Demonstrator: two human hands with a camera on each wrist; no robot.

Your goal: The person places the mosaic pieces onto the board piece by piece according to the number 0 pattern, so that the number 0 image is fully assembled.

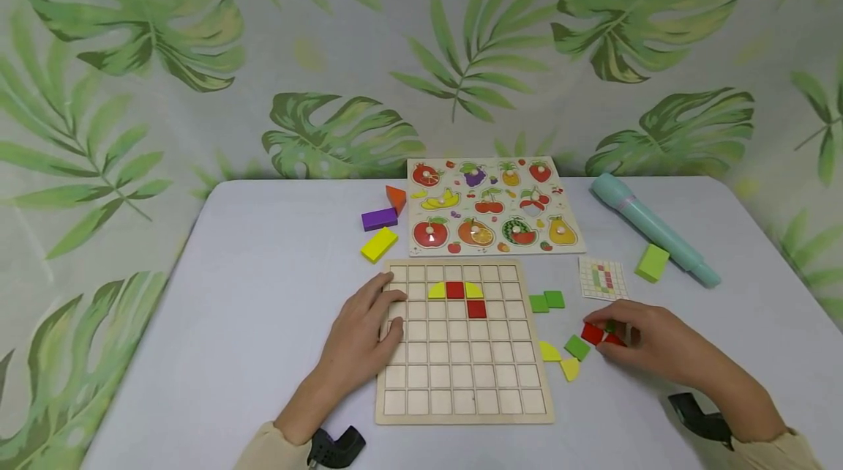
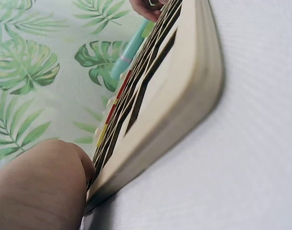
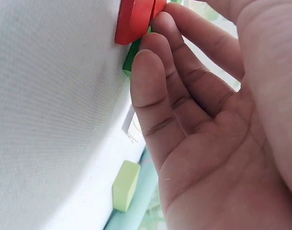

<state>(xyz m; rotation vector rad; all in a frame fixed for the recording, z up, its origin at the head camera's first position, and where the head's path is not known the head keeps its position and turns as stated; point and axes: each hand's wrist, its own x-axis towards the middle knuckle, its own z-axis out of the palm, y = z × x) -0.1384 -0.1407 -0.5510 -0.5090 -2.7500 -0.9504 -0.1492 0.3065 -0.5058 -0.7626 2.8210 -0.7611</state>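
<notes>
My left hand (image 1: 358, 327) rests on the left edge of a wooden grid board (image 1: 464, 413), its fingertips and thumb lying over the rim. On the board's upper rows sit a red square tile (image 1: 454, 290) between two yellow quarter-round tiles (image 1: 437, 291), and another red square tile (image 1: 476, 309) just below. To the right of the board, my right hand (image 1: 648, 334) pinches a red tile (image 1: 591, 334) between thumb and index finger, close over the table. A second red tile (image 1: 614, 340) and a green tile (image 3: 131, 57) are by its fingers, partly hidden.
Loose green tiles (image 1: 577, 347) and yellow quarter-round tiles (image 1: 549, 351) lie right of the board. A printed pattern card (image 1: 602, 278), a light green block (image 1: 652, 263) and a teal tube (image 1: 652, 228) are farther back. Behind the board are a fruit puzzle (image 1: 494, 217) and several blocks (image 1: 379, 219).
</notes>
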